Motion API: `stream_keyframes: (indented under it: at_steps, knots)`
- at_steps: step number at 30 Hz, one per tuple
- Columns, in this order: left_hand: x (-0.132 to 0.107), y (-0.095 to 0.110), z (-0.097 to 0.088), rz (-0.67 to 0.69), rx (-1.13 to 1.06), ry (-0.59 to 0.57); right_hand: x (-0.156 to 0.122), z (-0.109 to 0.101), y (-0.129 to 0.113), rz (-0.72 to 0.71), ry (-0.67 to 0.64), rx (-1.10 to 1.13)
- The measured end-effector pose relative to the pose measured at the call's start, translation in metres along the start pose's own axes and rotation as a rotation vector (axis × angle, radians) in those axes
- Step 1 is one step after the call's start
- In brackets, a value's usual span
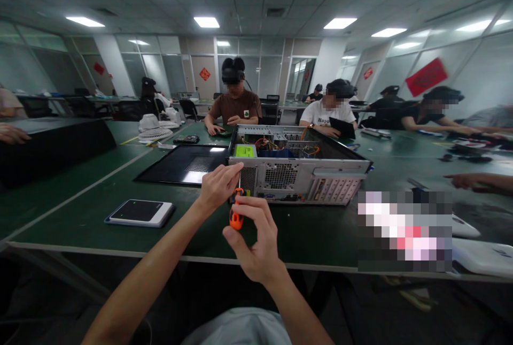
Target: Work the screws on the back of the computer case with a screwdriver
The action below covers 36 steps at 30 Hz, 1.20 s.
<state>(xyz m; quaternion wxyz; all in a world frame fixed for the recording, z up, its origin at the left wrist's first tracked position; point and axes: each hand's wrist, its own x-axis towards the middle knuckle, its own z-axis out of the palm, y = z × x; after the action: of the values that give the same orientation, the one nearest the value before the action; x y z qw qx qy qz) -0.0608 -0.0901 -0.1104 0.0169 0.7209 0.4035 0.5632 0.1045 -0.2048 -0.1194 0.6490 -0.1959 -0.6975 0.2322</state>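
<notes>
A desktop computer case lies on the table with its top side uncovered, its rear panel facing me. My right hand has its fingers and thumb around the orange-and-black handle of a screwdriver, which points at the left end of the rear panel. Just above the handle, my left hand has its fingers pressed together at the case's left rear corner, close to the screwdriver's shaft. Whatever sits between those fingers is hidden. Inside the case, a green label marks the power supply, with coloured cables beside it.
A black side panel lies left of the case. Nearer me is a white-and-black flat device. A small white fan stands farther back. Co-workers sit across the table, and another person's hand reaches in from the right.
</notes>
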Motion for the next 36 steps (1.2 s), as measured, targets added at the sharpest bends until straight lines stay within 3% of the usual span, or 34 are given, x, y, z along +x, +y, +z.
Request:
stream_keyframes:
  at_steps: [4,10,13,25,30,33,36]
  knots:
    - [-0.001,-0.007,-0.002,0.054,0.053,0.129,0.009,0.014,0.004,-0.047,0.008,-0.028]
    - [0.002,-0.024,0.002,0.468,0.358,0.273,0.014,0.023,0.005,-0.105,-0.035,-0.160]
    - [0.003,-0.028,0.002,0.547,0.436,0.307,0.015,0.025,0.005,-0.115,-0.060,-0.184]
    - [0.002,-0.031,0.003,0.546,0.406,0.289,0.016,0.030,0.003,-0.072,-0.006,-0.160]
    - [0.001,-0.032,0.002,0.514,0.404,0.279,0.015,0.027,0.006,-0.116,-0.034,-0.173]
    - [0.002,-0.027,0.000,0.429,0.364,0.282,0.016,0.025,0.009,-0.127,-0.028,-0.193]
    - [0.014,-0.018,-0.004,0.274,0.266,0.389,0.019,0.027,0.013,-0.154,0.009,-0.163]
